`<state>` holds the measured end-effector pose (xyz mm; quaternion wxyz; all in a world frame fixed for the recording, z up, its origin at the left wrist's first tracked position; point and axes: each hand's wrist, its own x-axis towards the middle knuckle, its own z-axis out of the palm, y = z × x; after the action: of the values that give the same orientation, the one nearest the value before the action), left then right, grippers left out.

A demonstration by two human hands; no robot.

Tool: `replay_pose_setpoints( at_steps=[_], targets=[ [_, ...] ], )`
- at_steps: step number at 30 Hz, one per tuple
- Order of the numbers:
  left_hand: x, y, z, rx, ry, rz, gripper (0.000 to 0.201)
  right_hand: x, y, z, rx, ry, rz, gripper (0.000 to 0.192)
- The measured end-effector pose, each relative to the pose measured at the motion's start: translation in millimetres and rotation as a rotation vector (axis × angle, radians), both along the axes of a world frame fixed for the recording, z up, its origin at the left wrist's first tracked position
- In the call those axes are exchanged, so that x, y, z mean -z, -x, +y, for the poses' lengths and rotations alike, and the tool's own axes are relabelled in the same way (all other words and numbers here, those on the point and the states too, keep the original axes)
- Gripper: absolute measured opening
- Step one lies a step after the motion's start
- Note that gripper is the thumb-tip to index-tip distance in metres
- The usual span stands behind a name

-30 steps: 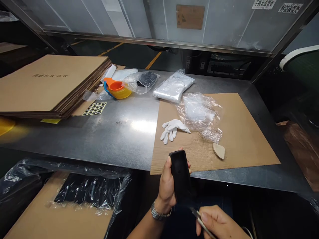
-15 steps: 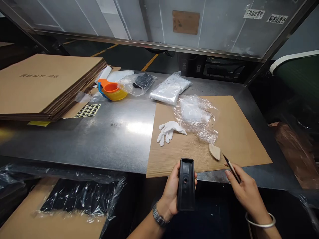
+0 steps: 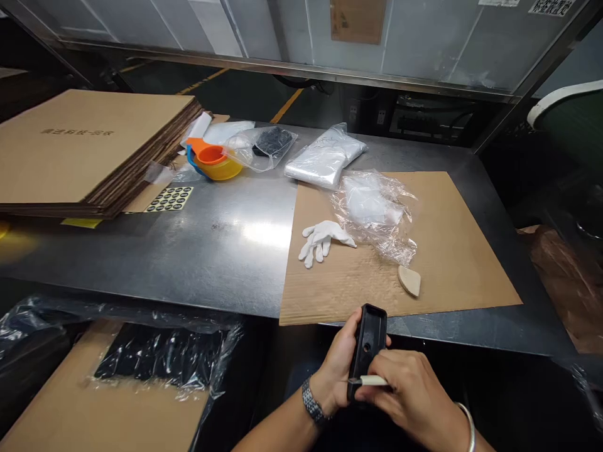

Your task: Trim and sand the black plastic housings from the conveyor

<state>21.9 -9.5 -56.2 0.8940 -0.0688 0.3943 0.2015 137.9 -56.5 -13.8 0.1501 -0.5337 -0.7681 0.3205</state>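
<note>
My left hand [image 3: 336, 370] grips a long black plastic part [image 3: 370, 339], hollow side up, just below the front edge of the metal table [image 3: 221, 251]. A watch sits on that wrist. My right hand [image 3: 407, 392] holds a thin pale-handled tool [image 3: 370, 380] crosswise against the lower end of the black part. A bangle is on the right wrist. Both hands are close together, in front of the brown cardboard sheet [image 3: 452, 251].
On the cardboard lie a white glove [image 3: 323, 237], crumpled clear plastic [image 3: 377, 210] and a beige wedge [image 3: 409, 280]. Farther back are bagged items [image 3: 325, 162], orange and yellow cups [image 3: 214, 162], a sticker sheet [image 3: 169, 199] and stacked cardboard [image 3: 89, 147]. A lined carton [image 3: 117, 376] stands at lower left.
My right hand has come in from the right and brought the tool onto the black part. My left hand has shifted the part slightly right and tilted it.
</note>
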Motion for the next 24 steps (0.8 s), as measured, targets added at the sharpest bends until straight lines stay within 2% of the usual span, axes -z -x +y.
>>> replay_pose_setpoints(
  at_steps=[6,11,14,17,18,21,24],
  targets=[
    [-3.6,-2.5,-1.7,0.001,0.027,0.034,0.056,3.6,-0.1,-1.1,0.014,-0.065,-0.047,0.045],
    [-14.6,-2.8,-7.1,0.010,0.095,-0.082,0.053,6.9,-8.6,8.3,0.087,-0.131,-0.079,0.043],
    [-23.3,-3.4,-10.8,-0.003,0.027,0.021,0.048,7.8,-17.4,17.0,0.166,-0.119,-0.083,0.036],
    [-30.1,-3.2,-13.4,0.052,-0.056,0.141,0.047,7.6,-26.6,25.6,0.223,-0.081,0.001,0.038],
    [-31.6,-2.8,-14.0,0.083,-0.068,0.160,0.048,7.1,-29.3,28.1,0.214,-0.063,0.050,0.038],
    [-34.1,-1.9,-14.8,0.158,-0.087,0.182,0.053,4.3,-34.2,34.0,0.156,-0.006,0.181,0.023],
    [-33.4,-1.8,-14.5,0.203,-0.084,0.172,0.056,2.3,-33.6,37.1,0.143,0.027,0.220,0.024]
  ],
)
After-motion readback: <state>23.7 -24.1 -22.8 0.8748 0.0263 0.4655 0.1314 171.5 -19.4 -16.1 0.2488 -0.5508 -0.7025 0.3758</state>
